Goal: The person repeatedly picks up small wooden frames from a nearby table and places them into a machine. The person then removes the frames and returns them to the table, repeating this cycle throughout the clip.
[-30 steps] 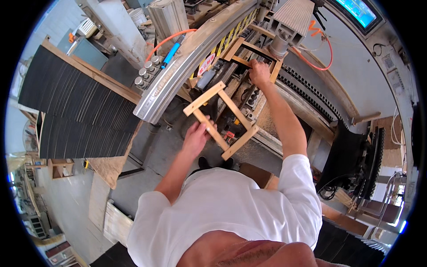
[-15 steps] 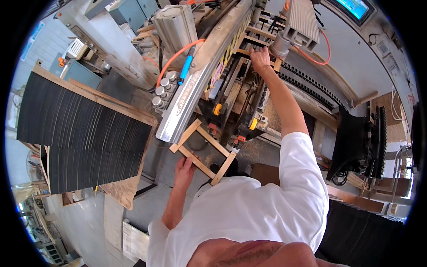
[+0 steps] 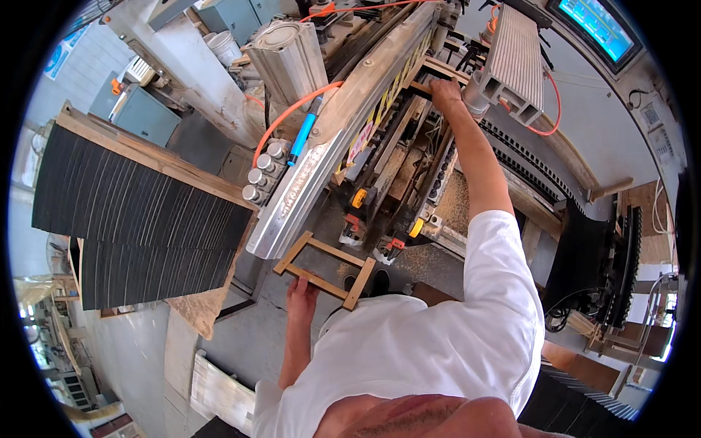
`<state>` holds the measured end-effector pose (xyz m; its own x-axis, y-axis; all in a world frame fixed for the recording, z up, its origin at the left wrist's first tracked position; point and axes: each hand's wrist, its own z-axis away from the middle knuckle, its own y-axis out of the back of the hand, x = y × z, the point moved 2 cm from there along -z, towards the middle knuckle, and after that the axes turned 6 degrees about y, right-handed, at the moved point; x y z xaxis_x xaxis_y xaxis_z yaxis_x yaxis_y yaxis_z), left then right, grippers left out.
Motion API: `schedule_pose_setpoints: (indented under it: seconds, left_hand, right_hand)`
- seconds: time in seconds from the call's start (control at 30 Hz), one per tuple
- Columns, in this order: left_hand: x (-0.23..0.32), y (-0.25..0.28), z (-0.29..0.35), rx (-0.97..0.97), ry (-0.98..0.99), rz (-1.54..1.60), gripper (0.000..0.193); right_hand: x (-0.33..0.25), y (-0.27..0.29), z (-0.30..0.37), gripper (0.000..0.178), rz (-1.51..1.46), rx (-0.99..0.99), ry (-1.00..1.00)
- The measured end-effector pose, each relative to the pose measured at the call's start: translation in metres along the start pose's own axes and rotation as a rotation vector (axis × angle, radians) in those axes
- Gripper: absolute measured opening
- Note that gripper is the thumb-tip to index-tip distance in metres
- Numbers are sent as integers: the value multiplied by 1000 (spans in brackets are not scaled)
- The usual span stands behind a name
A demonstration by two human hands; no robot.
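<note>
My left hand (image 3: 301,293) is closed on one long rail of a small four-sided wooden frame (image 3: 319,282), held out over the floor near my waist. The frame is tilted, with its short end bars sticking out past the rails. My right arm reaches far forward into a long machine. There my right hand (image 3: 446,95) has its fingers curled on the near bar of another wooden frame (image 3: 444,71), which lies across the machine's rails. A metal cylinder head (image 3: 478,93) sits just right of that hand. Part of the second frame is hidden by the hand.
A silver machine beam (image 3: 288,208) with a blue pen-like tube (image 3: 301,139) runs along the left. Yellow-knobbed clamps (image 3: 359,198) mark the rails' near ends. Stacked black slats (image 3: 139,212) stand left; a lit screen (image 3: 595,29) hangs far right. Sawdust (image 3: 420,261) lies on the floor.
My right hand has moved farther along the machine, and the frame under it has shifted the same way. The frame in my left hand has tipped flatter to the view. The whole view has shifted slightly.
</note>
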<state>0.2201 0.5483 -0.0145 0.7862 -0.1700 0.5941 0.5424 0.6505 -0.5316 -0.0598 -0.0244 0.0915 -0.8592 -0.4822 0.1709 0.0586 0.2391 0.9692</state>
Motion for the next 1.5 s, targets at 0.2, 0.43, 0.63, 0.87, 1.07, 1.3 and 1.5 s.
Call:
schedule_pose_setpoints:
  seconds: [0.2, 0.43, 0.63, 0.87, 1.07, 1.3, 1.5]
  left_hand:
    - [-16, -17, -23, -19, 12, -61, 25]
    - [-33, -23, -26, 31, -37, -106, 22]
    - [-39, -15, -16, 173, -8, -164, 30]
    - [-33, -5, -1, 370, -153, -311, 16]
    - [0, -7, 26, 436, -402, -558, 18]
    - [94, -19, 128, 328, -719, -504, 22]
    - [221, 5, 233, 388, -971, -417, 35]
  right_hand:
    - [13, -19, -14, 9, 351, -88, 216]
    - [15, -47, -33, 10, 288, -66, 212]
    - [23, -65, -41, 14, 466, -139, 305]
    - [-9, 16, -12, 18, 167, -151, 129]
    - [-8, 21, -11, 16, 130, -179, 90]
    - [-9, 6, -18, 15, 113, -218, 23]
    - [-9, 48, -3, 34, 6, -36, 11]
